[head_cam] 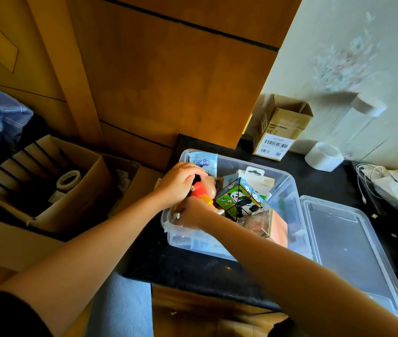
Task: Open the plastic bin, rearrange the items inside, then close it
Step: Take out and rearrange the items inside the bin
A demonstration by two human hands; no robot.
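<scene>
Inside open bin [288, 183], toy figure [204, 190] btwn left hand [180, 182] & right hand [194, 212].

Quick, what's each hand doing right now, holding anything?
Left hand: grips the red toy figure inside the bin.
Right hand: down in the bin beside it; grip cannot be told.

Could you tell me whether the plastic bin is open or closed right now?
Open: the plastic bin has no cover, and its lid lies beside it.

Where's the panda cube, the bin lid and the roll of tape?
panda cube [239, 199]: head view, its green panda face.
bin lid [346, 249]: head view, its flat clear middle.
roll of tape [69, 179]: head view, its ring.
</scene>
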